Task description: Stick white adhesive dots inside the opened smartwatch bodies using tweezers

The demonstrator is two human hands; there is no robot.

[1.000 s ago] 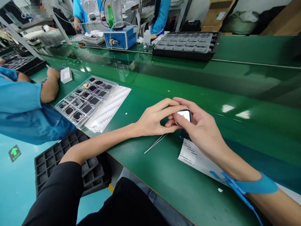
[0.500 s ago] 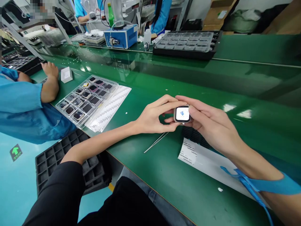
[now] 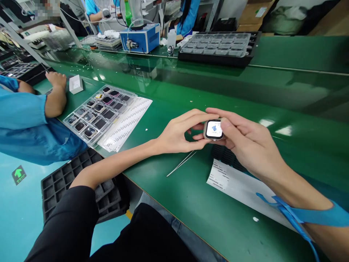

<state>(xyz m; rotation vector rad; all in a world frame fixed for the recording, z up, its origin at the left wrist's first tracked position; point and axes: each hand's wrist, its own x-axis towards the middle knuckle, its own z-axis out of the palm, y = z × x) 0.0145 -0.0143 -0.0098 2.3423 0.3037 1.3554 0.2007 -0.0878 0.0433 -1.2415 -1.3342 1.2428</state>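
A smartwatch case without a strap (image 3: 214,130) is held up over the green bench, its screen lit white with a small blue figure. My left hand (image 3: 185,133) grips its left side between fingers and thumb. On the other side my right hand (image 3: 247,140) holds the watch, the thumb lying over the right part of the screen. A blue wrist strap (image 3: 311,214) circles my right wrist. Beneath my hands, a pair of tweezers (image 3: 181,163) lies on the bench, beside a dark ribbed pad (image 3: 226,156) that they partly cover.
A clear tray (image 3: 94,114) of watch screens and cases rests left on printed white sheets (image 3: 128,122). A white strip (image 3: 245,187) lies in front of my right arm. A co-worker's arm (image 3: 56,94) is at left; a blue box (image 3: 140,38) and stacked trays (image 3: 218,47) stand behind.
The watch has shifted slightly right and tilted a little in my fingers. My right thumb covers slightly more of the screen's edge. The view has moved a bit.
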